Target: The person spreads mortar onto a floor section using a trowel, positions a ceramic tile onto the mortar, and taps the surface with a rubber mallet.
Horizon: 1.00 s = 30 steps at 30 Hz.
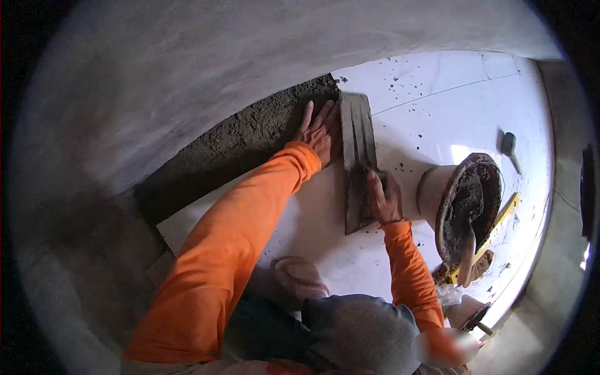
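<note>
My left hand (320, 134) lies with its fingers stretched out on a strip of wet grey mortar (244, 131) spread along the foot of the wall. Its fingertips are close to the left edge of a long plastering float (358, 150), caked in mortar. My right hand (385, 199) is closed round the float's grip, partly hidden by the thumb and fingers. The float rests upright in view, one end beside the mortar strip and the other over the white tiles (306, 206).
Right of my right hand is a bucket (437, 190) of mortar with a wooden-handled trowel (466, 256) in it. Beyond lie a yellow spirit level (507, 211) and a mallet (509, 147). Another container (465, 312) stands at lower right. A grey wall (187, 75) borders the mortar.
</note>
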Available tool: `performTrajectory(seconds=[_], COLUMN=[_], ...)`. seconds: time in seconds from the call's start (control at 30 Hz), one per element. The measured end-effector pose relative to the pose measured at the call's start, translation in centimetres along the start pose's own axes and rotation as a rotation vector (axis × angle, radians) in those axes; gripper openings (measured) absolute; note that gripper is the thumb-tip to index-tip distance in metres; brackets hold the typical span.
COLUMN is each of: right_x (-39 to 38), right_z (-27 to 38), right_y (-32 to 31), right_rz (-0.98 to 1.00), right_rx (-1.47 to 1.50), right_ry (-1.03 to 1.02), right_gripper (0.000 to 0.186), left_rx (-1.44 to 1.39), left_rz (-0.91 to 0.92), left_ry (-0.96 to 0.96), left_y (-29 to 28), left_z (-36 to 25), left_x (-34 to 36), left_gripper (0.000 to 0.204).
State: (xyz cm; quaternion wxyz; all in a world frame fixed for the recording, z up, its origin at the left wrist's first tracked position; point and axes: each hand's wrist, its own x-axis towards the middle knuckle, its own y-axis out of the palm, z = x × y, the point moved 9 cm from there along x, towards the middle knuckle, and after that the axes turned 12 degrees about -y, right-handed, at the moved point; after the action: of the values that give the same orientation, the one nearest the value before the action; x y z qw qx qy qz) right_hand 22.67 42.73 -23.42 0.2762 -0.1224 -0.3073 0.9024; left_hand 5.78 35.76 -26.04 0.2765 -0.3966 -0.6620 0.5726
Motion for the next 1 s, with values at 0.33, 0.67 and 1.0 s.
performTrajectory(seconds=[0.33, 0.67, 1.0], right_x=[6.5, 1.3, -7.5], right_z=[3.8, 1.2, 0.0], right_y=[0.9, 1.3, -4.4], right_rz=[0.101, 0.042, -0.128], right_rx=[-0.250, -0.118, -0.113], right_ry=[-0.255, 0.100, 0.378], right_gripper=[0.041, 0.052, 0.057], left_rx=[-0.182, -0.490, -0.505], left_rz=[-0.063, 0.026, 0.274], left_ry=[-0.181, -0.189, -0.556], left_y=[-0.3, -2.3, -5.6], left_z=[1.4, 1.7, 7.0], left_x=[-14.3, -27.9, -36.1], left_gripper=[0.056, 0.056, 0.044])
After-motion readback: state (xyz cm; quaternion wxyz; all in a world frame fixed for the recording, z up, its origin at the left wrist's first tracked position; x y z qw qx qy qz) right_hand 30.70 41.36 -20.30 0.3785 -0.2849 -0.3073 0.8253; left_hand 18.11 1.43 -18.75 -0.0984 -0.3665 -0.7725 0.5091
